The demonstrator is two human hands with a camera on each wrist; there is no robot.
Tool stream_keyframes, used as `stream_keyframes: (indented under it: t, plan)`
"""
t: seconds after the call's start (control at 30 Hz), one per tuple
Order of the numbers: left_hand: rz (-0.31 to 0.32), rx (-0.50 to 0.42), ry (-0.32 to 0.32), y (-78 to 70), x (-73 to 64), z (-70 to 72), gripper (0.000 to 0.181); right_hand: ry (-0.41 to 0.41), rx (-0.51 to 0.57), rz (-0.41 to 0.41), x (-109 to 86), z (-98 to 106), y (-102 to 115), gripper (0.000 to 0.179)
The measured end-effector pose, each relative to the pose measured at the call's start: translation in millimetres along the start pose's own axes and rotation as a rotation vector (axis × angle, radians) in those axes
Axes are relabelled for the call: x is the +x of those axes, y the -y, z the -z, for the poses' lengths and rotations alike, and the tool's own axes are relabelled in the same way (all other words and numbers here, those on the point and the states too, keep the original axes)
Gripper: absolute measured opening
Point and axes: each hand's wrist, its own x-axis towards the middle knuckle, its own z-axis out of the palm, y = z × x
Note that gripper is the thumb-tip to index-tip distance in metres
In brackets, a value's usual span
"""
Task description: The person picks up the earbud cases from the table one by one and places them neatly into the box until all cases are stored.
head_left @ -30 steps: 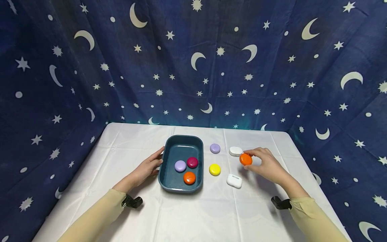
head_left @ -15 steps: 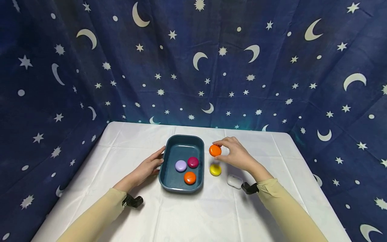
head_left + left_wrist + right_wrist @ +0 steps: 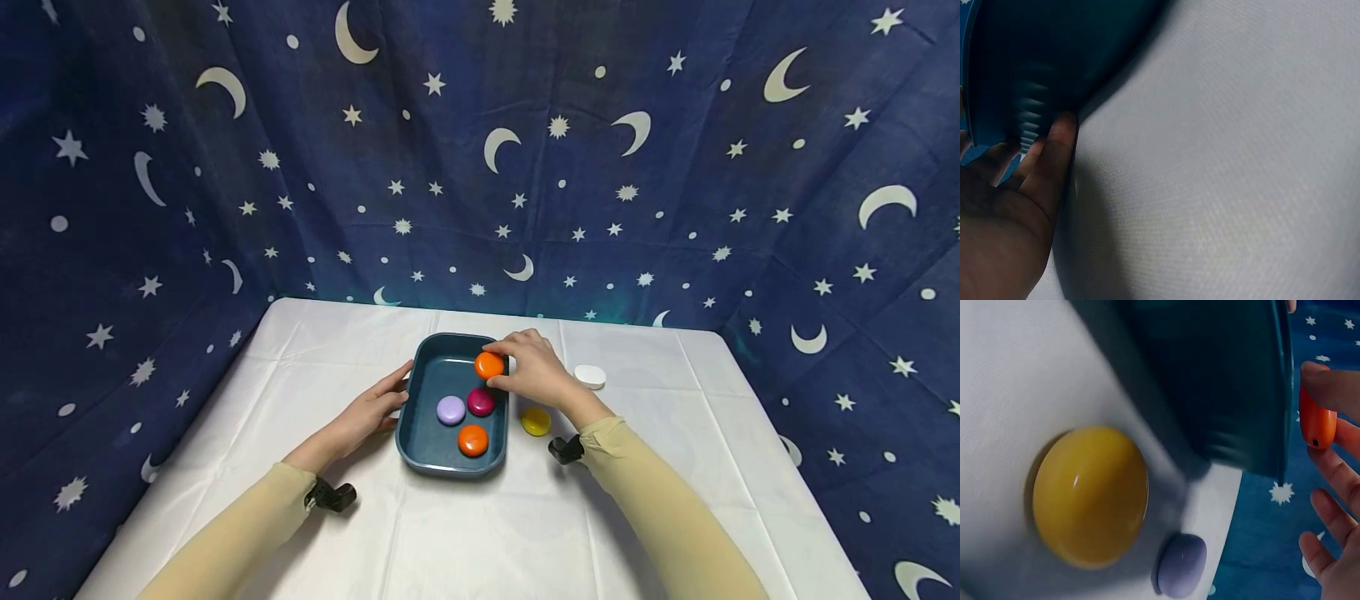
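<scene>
A dark teal rectangular bin [image 3: 450,468] stands in the middle of the table in the head view. My left hand [image 3: 366,419] rests with extended fingers against its left outer wall. Over the bin's far right corner, my right hand [image 3: 534,373] pinches a glossy orange disc [image 3: 489,365] between thumb and fingers. The right wrist view shows a small dark hole in the edge of that orange disc. Inside the bin lie a lilac disc [image 3: 451,410], a crimson disc [image 3: 481,402] and another orange disc [image 3: 473,440].
Right of the bin a yellow disc [image 3: 536,421] lies on the table, partly shaded by the right arm. Another lilac disc [image 3: 1182,565] shows in the right wrist view. A white oval case [image 3: 590,377] sits farther right. Behind the table hangs a starry blue curtain [image 3: 450,142].
My right hand has carried the orange disc leftward from beside the white case to over the bin. The left hand has stayed at the bin's side. One white case is now hidden behind the right arm.
</scene>
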Motion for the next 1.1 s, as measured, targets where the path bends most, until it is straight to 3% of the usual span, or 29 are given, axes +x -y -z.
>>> stream_keyframes:
  t: [0.27, 0.53, 0.9, 1.1]
  plan:
    - [0.005, 0.012, 0.000, -0.6, 0.0, -0.2, 0.061, 0.032, -0.061, 0.013, 15.9, -13, 4, 0.058]
    - [0.012, 0.015, -0.006, 0.0, 0.8, -1.8, 0.060, 0.019, 0.001, 0.003, 10.6, -11, -4, 0.063]
    - [0.020, 0.014, -0.015, 0.4, 0.6, -0.1, 0.060, -0.033, 0.149, -0.118, -34.7, 30, -61, 0.063]
    - [0.022, 0.018, -0.017, 1.3, 0.9, 0.4, 0.060, -0.022, 0.164, -0.156, -56.2, 45, -99, 0.064]
